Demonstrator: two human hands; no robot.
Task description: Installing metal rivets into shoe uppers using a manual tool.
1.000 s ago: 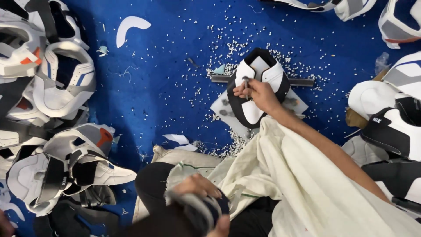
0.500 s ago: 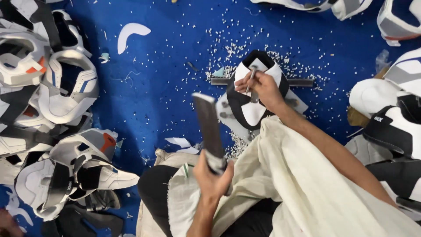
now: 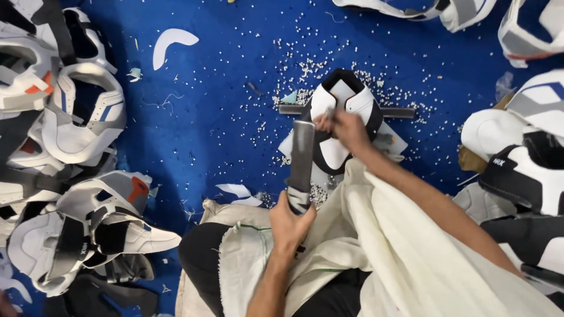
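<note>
A black-and-white shoe upper [image 3: 343, 126] lies on a flat metal bar [image 3: 399, 111] over the blue floor. My right hand [image 3: 343, 126] rests on the upper's middle, pinching a thin metal tool against it. My left hand [image 3: 291, 220] grips the handle of a long dark flat tool [image 3: 301, 158], whose upper end stands upright just left of the upper, close to my right hand. Cream cloth [image 3: 399, 246] covers my lap and right arm.
Small white punched dots [image 3: 305, 70] are scattered on the blue floor [image 3: 217, 117] around the upper. Piles of white, grey and black shoe uppers lie at the left [image 3: 76, 176] and right [image 3: 523, 164]. A loose white curved piece [image 3: 170, 44] lies at top left.
My left hand came up from my lap with the dark flat tool and moved it rightward and forward until it stands next to the upper. My right hand stayed on the upper.
</note>
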